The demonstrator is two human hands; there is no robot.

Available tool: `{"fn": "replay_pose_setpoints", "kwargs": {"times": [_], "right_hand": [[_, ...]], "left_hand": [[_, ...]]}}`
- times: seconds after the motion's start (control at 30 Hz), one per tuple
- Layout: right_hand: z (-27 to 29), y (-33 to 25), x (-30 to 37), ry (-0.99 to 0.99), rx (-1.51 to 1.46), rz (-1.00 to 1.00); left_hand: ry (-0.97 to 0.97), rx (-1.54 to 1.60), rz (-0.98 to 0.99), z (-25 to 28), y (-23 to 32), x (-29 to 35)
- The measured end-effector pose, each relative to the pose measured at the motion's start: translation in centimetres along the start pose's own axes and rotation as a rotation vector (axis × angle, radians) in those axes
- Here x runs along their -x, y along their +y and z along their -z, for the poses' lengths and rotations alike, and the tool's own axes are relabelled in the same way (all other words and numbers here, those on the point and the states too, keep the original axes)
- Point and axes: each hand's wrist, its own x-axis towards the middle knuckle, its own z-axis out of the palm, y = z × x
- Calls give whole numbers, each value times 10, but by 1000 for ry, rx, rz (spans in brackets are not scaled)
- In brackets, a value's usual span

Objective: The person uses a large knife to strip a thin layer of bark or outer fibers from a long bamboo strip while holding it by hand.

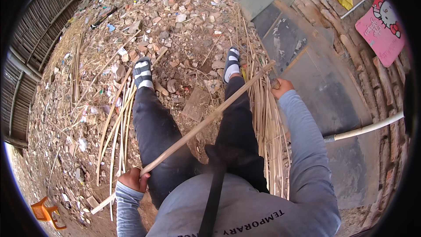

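Left hand (133, 179), fingers wrapped around the near end of a long, pale, smooth cane (206, 120); right hand (280, 87), fingers closed on its far end. The cane crosses diagonally above both dark-trousered legs. A bundle of thin split strips (267, 127) lies right; rough rubble ground (175, 22) beyond.

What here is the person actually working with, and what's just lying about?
In use:
- long bamboo strip, laid across the lap
- left hand, gripping its near end
- right hand, at its far end
- bundle of split strips beside the right leg

Lying about:
- rubble and litter
- orange plastic stool
- pink sign
- white pipe
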Motion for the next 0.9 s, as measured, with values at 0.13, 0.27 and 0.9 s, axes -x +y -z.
{"fn": "replay_pose_setpoints", "kwargs": {"times": [0.13, 0.27, 0.9], "right_hand": [[8, -18, 13, 82, 142, 82], [16, -39, 26, -35, 134, 100], [1, 62, 42, 219, -99, -185]], "left_hand": [[-23, -35, 6, 4, 1, 1], [13, -21, -21, -3, -4, 1], [26, -20, -77, 6, 4, -11]]}}
